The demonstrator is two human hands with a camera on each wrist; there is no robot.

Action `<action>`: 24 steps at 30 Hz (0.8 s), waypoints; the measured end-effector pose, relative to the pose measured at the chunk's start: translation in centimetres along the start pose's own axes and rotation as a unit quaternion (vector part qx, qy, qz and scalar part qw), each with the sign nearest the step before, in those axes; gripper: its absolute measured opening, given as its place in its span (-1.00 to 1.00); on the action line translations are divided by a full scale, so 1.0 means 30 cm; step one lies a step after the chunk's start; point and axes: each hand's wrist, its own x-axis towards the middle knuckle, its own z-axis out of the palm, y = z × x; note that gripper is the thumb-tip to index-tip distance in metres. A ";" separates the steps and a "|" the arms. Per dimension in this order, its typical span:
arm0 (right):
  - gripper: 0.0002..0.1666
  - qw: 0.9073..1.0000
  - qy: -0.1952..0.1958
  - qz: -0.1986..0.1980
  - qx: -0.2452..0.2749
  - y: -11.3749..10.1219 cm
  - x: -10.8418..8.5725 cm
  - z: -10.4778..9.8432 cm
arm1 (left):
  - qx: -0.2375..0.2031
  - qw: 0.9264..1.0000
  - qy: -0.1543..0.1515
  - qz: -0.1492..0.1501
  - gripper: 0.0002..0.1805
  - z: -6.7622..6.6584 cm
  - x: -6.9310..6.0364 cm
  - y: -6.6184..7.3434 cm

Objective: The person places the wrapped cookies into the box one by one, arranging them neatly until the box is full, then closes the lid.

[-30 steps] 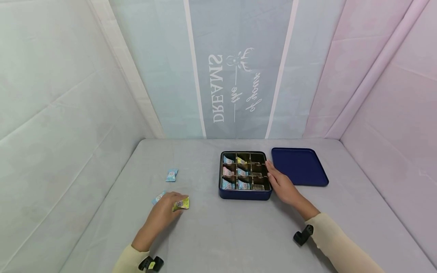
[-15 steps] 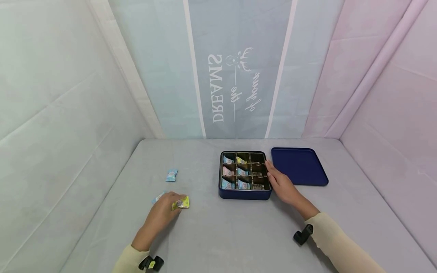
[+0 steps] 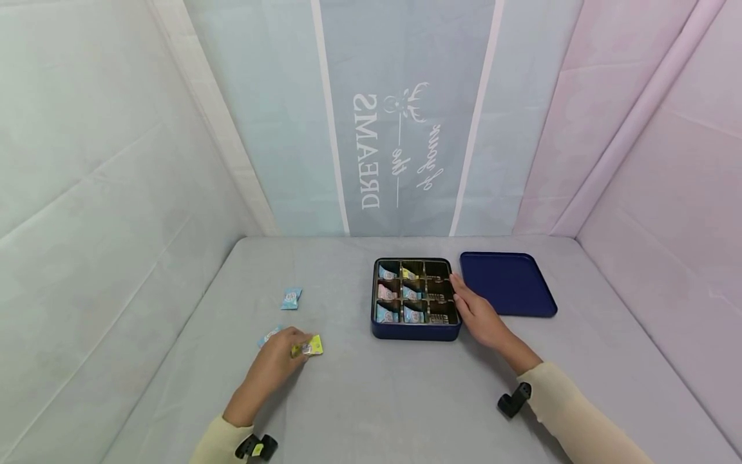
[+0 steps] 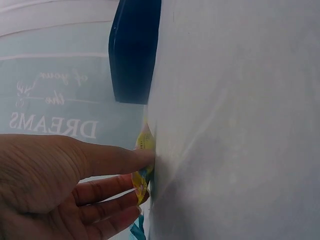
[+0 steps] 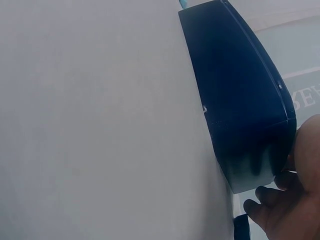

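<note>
My left hand (image 3: 272, 361) pinches a yellow wrapped candy (image 3: 313, 345) at the table surface; in the left wrist view, the thumb lies over the yellow wrapper (image 4: 144, 142) with fingers on its other side. A blue wrapped candy (image 3: 269, 336) is partly covered by that hand. Farther back lies another blue candy (image 3: 292, 298). My right hand (image 3: 481, 319) rests with extended fingers against the right side of a navy tin box (image 3: 414, 331). Wrapped candies, blue, pink and yellow, sit in the box's left and middle columns; its right column shows bare compartments (image 3: 438, 307).
A navy lid (image 3: 507, 283) lies flat behind and right of the box, close to my right hand. The grey-covered table (image 3: 371, 399) is bounded by cloth walls at left, right and back. Each wrist carries a small black camera (image 3: 514, 399).
The yellow candy has shifted and turned slightly under my left fingers, with more of its right end showing. The right hand and the box stay put.
</note>
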 end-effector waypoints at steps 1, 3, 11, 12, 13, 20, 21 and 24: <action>-0.37 1.000 0.000 0.000 0.000 0.002 0.000 0.001 | 0.002 1.000 -0.001 0.000 -0.60 0.000 0.000 0.000; -0.37 1.000 0.000 0.000 0.002 0.002 -0.002 0.002 | 0.005 1.000 -0.002 -0.002 -0.62 0.001 -0.001 -0.001; -0.37 1.000 0.001 -0.002 0.002 -0.002 -0.004 0.002 | -0.008 1.000 0.004 -0.006 -0.61 0.002 0.015 0.005; -0.37 1.000 0.000 -0.002 0.002 -0.002 -0.004 0.002 | -0.009 1.000 0.007 -0.002 -0.61 0.002 0.018 0.006; -0.37 1.000 0.000 -0.002 0.001 -0.001 -0.005 0.002 | -0.009 1.000 0.008 0.002 -0.61 0.001 0.019 0.009; -0.38 1.000 -0.001 -0.002 0.000 -0.004 -0.002 0.000 | -0.011 0.999 0.019 0.023 -0.61 0.002 0.030 0.021; -0.38 1.000 -0.001 -0.001 -0.003 -0.003 -0.002 0.000 | -0.012 0.999 0.020 0.026 -0.61 0.003 0.031 0.021; -0.38 1.000 0.000 -0.003 -0.005 -0.004 0.000 0.000 | -0.019 0.999 0.023 0.026 -0.60 0.009 0.035 0.024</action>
